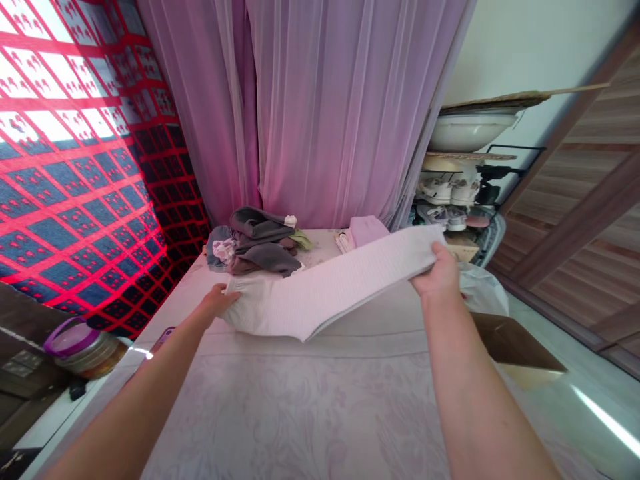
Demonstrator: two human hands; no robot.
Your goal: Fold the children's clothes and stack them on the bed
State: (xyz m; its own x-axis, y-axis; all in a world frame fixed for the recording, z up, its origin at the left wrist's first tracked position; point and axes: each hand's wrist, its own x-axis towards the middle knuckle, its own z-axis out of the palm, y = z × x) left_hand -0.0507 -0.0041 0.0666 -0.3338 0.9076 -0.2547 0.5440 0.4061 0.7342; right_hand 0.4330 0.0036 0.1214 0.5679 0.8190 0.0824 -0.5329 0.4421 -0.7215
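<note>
Head view: my left hand (220, 302) pinches the gathered waistband, my right hand (441, 270) the hem end, of white ribbed-cloth trousers (323, 293) stretched over the pale floral bedsheet (300, 407); likely light, soft, floppy, best held at both ends.

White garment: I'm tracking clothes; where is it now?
Centre of the head view: the garment is held between the left hand and right hand, nearer than the dark clothes.
</note>
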